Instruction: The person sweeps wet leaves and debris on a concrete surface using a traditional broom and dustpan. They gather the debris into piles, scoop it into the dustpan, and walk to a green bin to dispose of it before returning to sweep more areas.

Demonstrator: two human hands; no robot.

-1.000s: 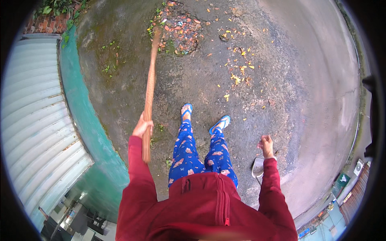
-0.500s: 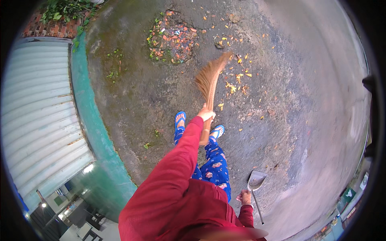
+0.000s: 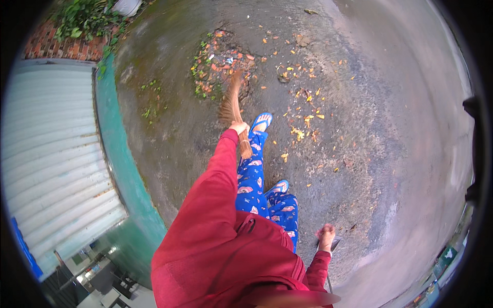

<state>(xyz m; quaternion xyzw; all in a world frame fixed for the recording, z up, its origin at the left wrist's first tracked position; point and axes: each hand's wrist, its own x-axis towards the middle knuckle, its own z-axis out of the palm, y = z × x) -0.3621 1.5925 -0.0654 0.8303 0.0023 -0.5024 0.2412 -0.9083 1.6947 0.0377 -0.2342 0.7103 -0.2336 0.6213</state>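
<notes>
My left hand is closed around the bound handle end of a brown grass broom. The broom's bristles reach forward over the near edge of a rubble patch with broken red bits and small plants. My right hand hangs low at my right side, empty, its fingers loosely bent. Beneath it, a grey dustpan lies on the ground, mostly covered by that hand and forearm; part of its thin handle shows past the sleeve. Yellow fallen leaves lie scattered to the right of the broom.
My feet in blue flip-flops stand on rough concrete, one foot ahead. A corrugated metal shutter and a green painted strip run along the left. Bricks and leafy plants are at the far left.
My left hand has swung the broom leftward, off the leaves and toward the rubble patch. One foot has stepped forward. My right hand has moved forward, now covering much of the dustpan.
</notes>
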